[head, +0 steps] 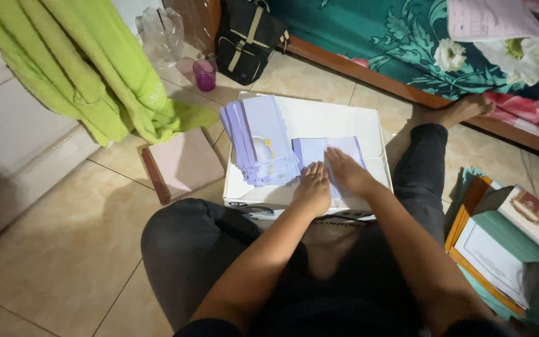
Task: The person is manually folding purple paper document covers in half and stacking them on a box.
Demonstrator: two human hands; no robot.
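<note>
Both my hands lie flat, palms down and fingers together, gripping nothing: my left hand [313, 187] presses on the near left corner of a pale lilac sheet [329, 156], and my right hand [347, 171] rests on the middle of that same sheet, the two hands touching side by side. The sheet lies on top of a white box [319, 118] that stands on the floor between my knees. Just left of the sheet, on the same box lid, a fanned stack of lilac envelopes [260, 140] leans over toward the far left, its nearest edge touching the sheet. My legs in dark trousers [188, 243] are bent on either side of the box, and my bare right foot [463, 109] reaches toward a wooden bed frame with a green flowered cover [375, 31]. Left of the box a pinkish flat book [182, 163] lies on the tile floor [51, 249], under a hanging lime-green cloth [88, 68]. Beyond it stand a small purple cup [204, 75], a clear plastic bottle [160, 31] and a black bag [244, 40]. To my right lies a pile of folders and booklets [506, 243].
</note>
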